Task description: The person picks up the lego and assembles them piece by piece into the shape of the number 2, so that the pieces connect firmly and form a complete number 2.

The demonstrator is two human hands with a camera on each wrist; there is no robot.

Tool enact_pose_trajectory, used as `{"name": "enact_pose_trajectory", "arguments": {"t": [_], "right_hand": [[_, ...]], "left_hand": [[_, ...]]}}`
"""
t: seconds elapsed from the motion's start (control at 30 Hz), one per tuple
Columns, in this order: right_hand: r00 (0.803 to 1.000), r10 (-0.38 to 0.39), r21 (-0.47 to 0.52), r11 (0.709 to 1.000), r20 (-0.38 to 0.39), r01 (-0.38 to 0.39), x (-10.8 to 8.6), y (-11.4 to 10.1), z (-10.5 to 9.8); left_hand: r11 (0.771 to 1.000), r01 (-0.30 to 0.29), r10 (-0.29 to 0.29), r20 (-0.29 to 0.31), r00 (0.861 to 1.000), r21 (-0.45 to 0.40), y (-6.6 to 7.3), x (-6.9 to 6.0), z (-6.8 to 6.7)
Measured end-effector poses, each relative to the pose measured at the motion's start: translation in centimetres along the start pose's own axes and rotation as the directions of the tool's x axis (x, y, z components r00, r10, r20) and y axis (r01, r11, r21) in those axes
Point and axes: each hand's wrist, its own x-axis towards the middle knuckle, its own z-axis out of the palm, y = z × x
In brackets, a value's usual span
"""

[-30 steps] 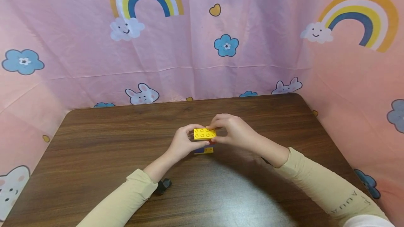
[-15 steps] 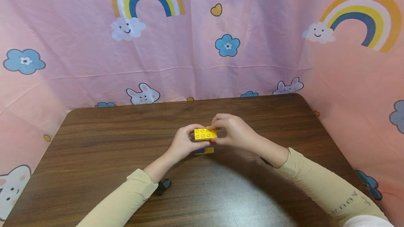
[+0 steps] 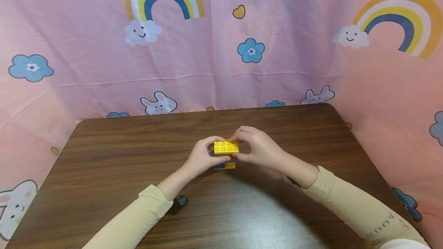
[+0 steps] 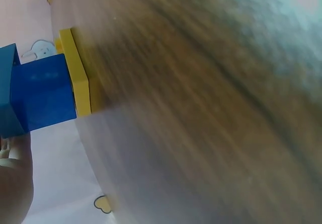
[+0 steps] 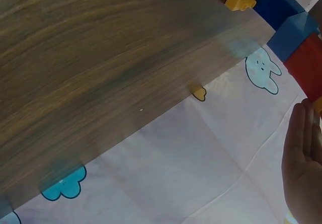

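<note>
A small tower of toy building bricks stands on the table, topped by a yellow brick [image 3: 226, 147] with several studs. Under it come a red brick [image 5: 306, 65], a lighter blue brick [image 4: 7, 90], a dark blue brick [image 4: 43, 90] and a flat yellow base brick [image 4: 79, 73]. My left hand [image 3: 200, 155] curls round the tower's upper part from the left, thumb in front, just below the top brick. From the right, my right hand [image 3: 257, 144] pinches the top brick's right end between thumb and fingers. The hands hide much of the tower's middle.
The tower stands on a dark wood-grain table [image 3: 138, 137]. A small black object [image 3: 180, 203] lies by the left sleeve, and another dark thing [image 3: 293, 181] shows partly under the right forearm. Patterned pink cloth [image 3: 221, 57] hangs behind the table and at its sides.
My right fingertips have drawn back slightly off the top of the yellow brick, so its right-hand studs show more. The head view has shifted a little; the left hand keeps its hold.
</note>
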Motion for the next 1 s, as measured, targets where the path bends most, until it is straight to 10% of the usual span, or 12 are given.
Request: {"name": "enact_pose_trajectory", "arguments": {"t": [1.0], "right_hand": [[0.997,0.071,0.045,0.996,0.032,-0.072,-1.0,0.7,0.9]], "left_hand": [[0.998,0.037,-0.039,0.026,0.999,0.044,-1.8,-1.1,-1.9]]}}
